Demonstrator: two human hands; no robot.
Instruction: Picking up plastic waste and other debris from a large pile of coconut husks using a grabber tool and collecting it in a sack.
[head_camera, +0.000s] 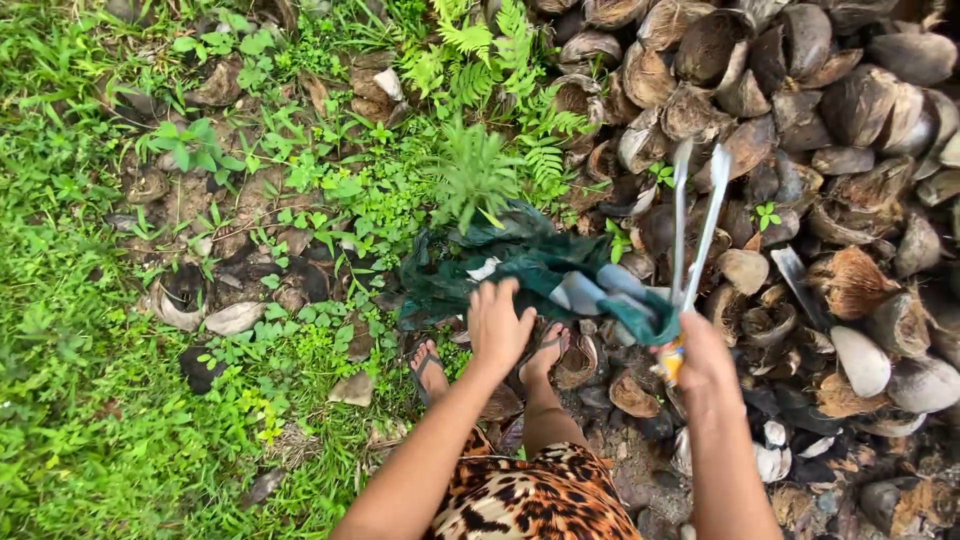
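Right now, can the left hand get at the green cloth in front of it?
Probably yes. The left hand is open, its fingers already at the edge of the green cloth, with nothing between them. The right hand holds the tongs beside it.

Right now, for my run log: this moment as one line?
left hand: on crumpled dark green cloth | right hand: holding long metal tongs | ground: brown coconut husk pile
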